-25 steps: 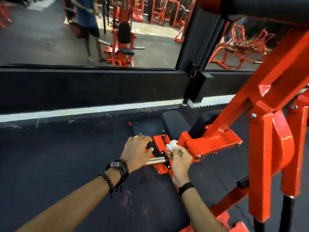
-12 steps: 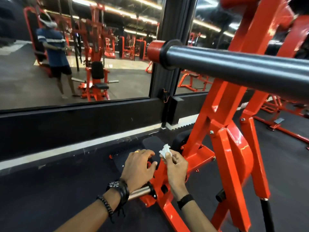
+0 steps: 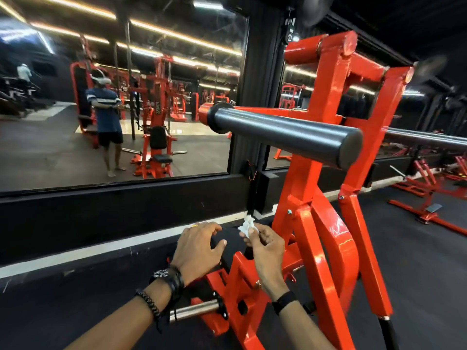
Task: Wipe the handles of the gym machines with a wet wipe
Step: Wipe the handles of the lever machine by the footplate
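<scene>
- Since the earlier frames our view has tilted up: the dark grey bar (image 3: 283, 133) of the orange machine (image 3: 326, 198) now crosses the middle of the picture, and our hands sit lower in it.
- Our right hand (image 3: 265, 251) pinches the crumpled white wet wipe (image 3: 246, 227) between thumb and fingers, holding it just above the black pad (image 3: 231, 242).
- Our left hand (image 3: 198, 248) rests with loosely spread fingers on that pad, gripping nothing; the two hands are close but apart.
- Below our left wrist a short chrome peg (image 3: 194, 310) sticks out from the orange frame; a watch and a beaded bracelet sit on that wrist, a black band on the right one.
- Beyond the machine, a mirror (image 3: 121, 109) on the wall shows a person in a blue shirt standing beside another orange machine.
</scene>
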